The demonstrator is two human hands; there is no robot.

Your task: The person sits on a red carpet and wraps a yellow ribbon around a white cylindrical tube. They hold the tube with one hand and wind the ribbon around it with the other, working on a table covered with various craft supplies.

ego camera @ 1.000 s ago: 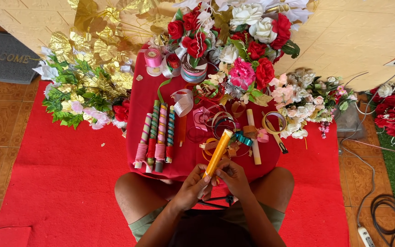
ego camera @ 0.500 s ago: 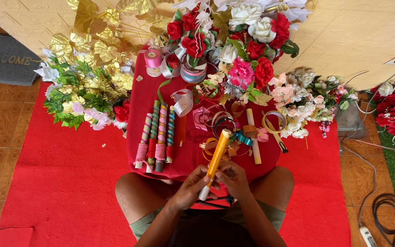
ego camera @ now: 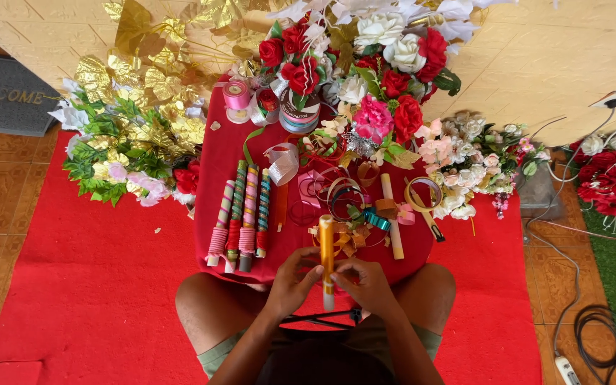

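Note:
A stick wrapped in orange-gold ribbon [ego camera: 327, 249] stands nearly upright between my hands, above my lap. My left hand [ego camera: 293, 280] grips its lower part from the left. My right hand [ego camera: 367, 282] pinches it from the right, close to the bare pale lower end. Just beyond lies a low table under a red cloth [ego camera: 217, 155]. Several ribbon-wrapped sticks [ego camera: 240, 217] lie side by side on its left part. Loose ribbon loops and curls [ego camera: 341, 194] are piled in its middle, with a plain pale stick [ego camera: 391, 214] to the right.
Ribbon spools [ego camera: 237, 94] and a bouquet of red, pink and white artificial flowers [ego camera: 365, 57] stand at the table's far end. Gold leaves and green foliage [ego camera: 133, 121] lie left, more flowers [ego camera: 465, 153] right. A red mat [ego camera: 80, 285] covers the tiled floor. Cables [ego camera: 593, 321] trail right.
The orange-gold stick has turned from leaning right to nearly upright. My hands have shifted slightly along its lower part, still holding it.

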